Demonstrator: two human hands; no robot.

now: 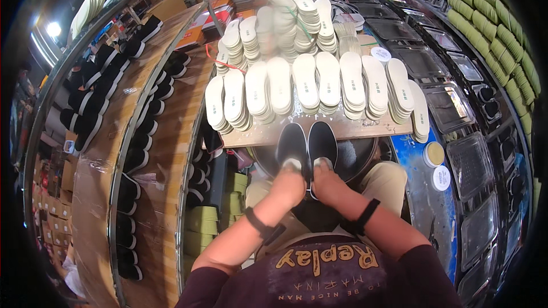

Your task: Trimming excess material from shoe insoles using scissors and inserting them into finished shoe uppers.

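Two black slip-on shoes with white sole edges stand side by side, toes pointing away from me, at the near edge of the board. My left hand (290,181) holds the left shoe (291,141) at its opening. At the opening of the right shoe (323,141), my right hand (327,182) has its grip. The fingers of both hands reach into the shoes and are partly hidden. Something whitish shows at the fingertips. Just beyond the toes, stacks of cream insoles (308,82) stand in a row across the wooden board (348,129).
More insole stacks (305,11) stand behind the front row. On my left, a rack (157,177) carries rows of black shoes (94,102). To the right are a blue surface with round lidded tubs (441,178), clear trays (471,162) and green insole stacks (491,28). A dark round basin (357,151) sits under the board.
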